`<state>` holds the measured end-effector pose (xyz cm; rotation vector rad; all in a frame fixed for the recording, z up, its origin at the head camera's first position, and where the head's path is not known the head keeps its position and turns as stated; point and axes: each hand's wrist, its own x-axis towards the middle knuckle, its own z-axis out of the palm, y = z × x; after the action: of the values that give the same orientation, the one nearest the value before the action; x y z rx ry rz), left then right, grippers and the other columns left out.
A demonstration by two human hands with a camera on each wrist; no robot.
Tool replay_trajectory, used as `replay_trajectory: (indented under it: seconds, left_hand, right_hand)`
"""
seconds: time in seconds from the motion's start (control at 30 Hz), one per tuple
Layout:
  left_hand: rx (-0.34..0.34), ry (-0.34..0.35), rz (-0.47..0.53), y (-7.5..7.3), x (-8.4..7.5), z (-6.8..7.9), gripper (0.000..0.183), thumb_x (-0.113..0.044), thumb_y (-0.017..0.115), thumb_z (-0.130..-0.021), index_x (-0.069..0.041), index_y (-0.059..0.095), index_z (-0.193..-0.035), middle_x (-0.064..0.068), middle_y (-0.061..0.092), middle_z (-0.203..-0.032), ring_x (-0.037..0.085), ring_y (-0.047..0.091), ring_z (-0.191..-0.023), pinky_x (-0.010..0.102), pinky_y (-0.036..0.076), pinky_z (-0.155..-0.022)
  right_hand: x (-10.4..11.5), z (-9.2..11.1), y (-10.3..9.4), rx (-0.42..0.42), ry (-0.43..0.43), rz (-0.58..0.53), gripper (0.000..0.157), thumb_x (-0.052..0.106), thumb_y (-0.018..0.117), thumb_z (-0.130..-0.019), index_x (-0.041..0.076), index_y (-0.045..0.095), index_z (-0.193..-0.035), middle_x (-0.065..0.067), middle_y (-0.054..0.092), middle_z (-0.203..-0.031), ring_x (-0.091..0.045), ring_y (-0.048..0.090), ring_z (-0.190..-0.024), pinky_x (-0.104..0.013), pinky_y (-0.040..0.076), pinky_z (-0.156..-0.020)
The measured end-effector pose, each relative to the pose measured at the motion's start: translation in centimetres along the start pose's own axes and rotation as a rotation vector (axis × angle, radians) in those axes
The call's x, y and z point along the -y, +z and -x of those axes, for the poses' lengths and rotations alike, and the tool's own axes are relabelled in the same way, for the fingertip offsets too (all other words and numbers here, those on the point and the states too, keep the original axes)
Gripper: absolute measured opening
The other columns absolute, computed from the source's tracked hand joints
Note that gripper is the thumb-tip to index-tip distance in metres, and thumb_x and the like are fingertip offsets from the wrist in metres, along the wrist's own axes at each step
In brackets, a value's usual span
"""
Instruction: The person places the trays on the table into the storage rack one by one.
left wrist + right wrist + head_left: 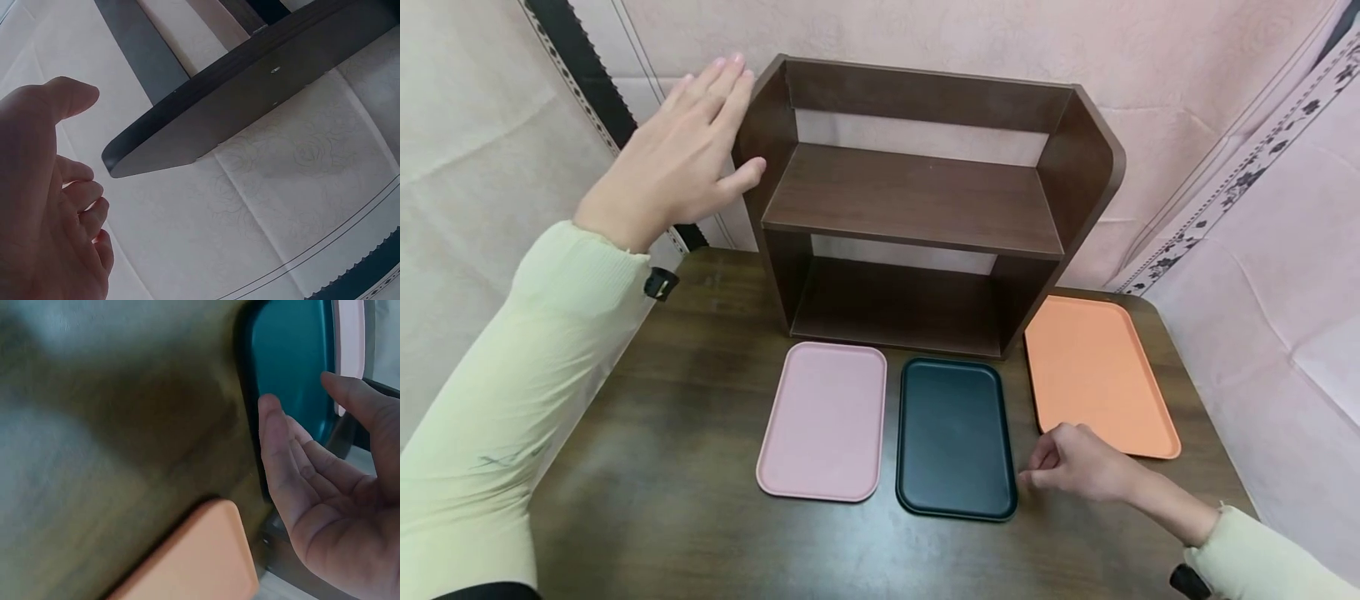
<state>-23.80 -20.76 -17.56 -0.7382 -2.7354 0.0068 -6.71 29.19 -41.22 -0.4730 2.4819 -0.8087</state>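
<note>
My left hand (677, 158) is raised beside the upper left side of a dark brown two-tier shelf (917, 196), fingers straight and thumb spread toward its side panel. In the left wrist view a gap shows between this hand (47, 181) and the panel's corner. Low at the right, my right hand (1078, 462) has its fingertips close to the right edge of a dark green tray (955, 437). The right wrist view shows its thumb apart from loosely bent fingers, with nothing pinched between them. A pink tray (823, 421) lies left of the green one.
An orange tray (1097, 375) lies at the right, its far end beside the shelf's base. The shelf stands at the back of the brown wooden table (685, 467). Pale patterned cloth (1247, 350) hangs behind and at both sides.
</note>
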Motion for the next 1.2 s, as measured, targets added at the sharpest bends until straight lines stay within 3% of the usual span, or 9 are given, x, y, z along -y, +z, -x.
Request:
replay_trajectory:
  seconds: [0.17,0.27,0.67,0.9,1.2]
  left_hand:
    - [0.001,0.007,-0.013,0.4,0.1,-0.7,0.082,-0.038,0.042,-0.11,0.003,0.0,-0.168,0.016,-0.005,-0.178,0.037,0.0,-0.167,0.053,0.0,-0.137]
    - [0.008,0.006,-0.02,0.5,0.1,-0.9,0.082,-0.037,0.041,-0.11,0.003,-0.001,-0.168,0.016,-0.006,-0.178,0.037,-0.001,-0.167,0.054,0.0,-0.137]
    - [0.035,0.012,-0.061,1.2,0.3,-1.3,0.08,-0.033,0.04,-0.11,0.002,-0.001,-0.168,0.017,-0.008,-0.178,0.038,-0.001,-0.167,0.054,0.001,-0.136]
    - [0.047,0.012,-0.081,1.5,0.7,-1.3,0.079,-0.031,0.038,-0.109,0.003,-0.003,-0.167,0.016,-0.011,-0.178,0.038,-0.003,-0.167,0.053,0.0,-0.137]
    - [0.017,0.016,-0.075,1.8,1.0,-1.2,0.079,-0.03,0.039,-0.108,0.003,-0.001,-0.168,0.017,-0.007,-0.178,0.038,0.0,-0.167,0.053,0.002,-0.137]
  right_hand:
    - [-0.4,-0.4,1.1,0.066,0.003,-0.1,0.024,0.032,0.079,-0.094,0.012,0.079,-0.08,0.001,0.074,-0.07,-0.001,0.059,-0.059,-0.018,0.042,-0.048]
    - [-0.6,-0.5,1.7,0.092,0.029,-0.15,0.027,0.031,0.079,-0.094,0.009,0.078,-0.08,0.001,0.071,-0.067,-0.003,0.06,-0.059,-0.017,0.042,-0.049]
    - [-1.2,-0.9,2.9,0.134,0.026,-0.285,0.024,0.023,0.077,-0.096,0.003,0.075,-0.082,-0.006,0.071,-0.069,-0.009,0.064,-0.061,-0.023,0.058,-0.057]
    - [-1.6,-0.9,3.4,0.128,0.054,-0.256,0.027,0.025,0.079,-0.095,0.007,0.073,-0.076,-0.004,0.071,-0.064,-0.009,0.063,-0.056,-0.023,0.053,-0.052]
    - [-2.1,-0.9,3.5,0.119,0.097,-0.228,0.027,0.022,0.081,-0.093,0.005,0.073,-0.073,-0.005,0.072,-0.063,-0.015,0.068,-0.056,-0.027,0.059,-0.052]
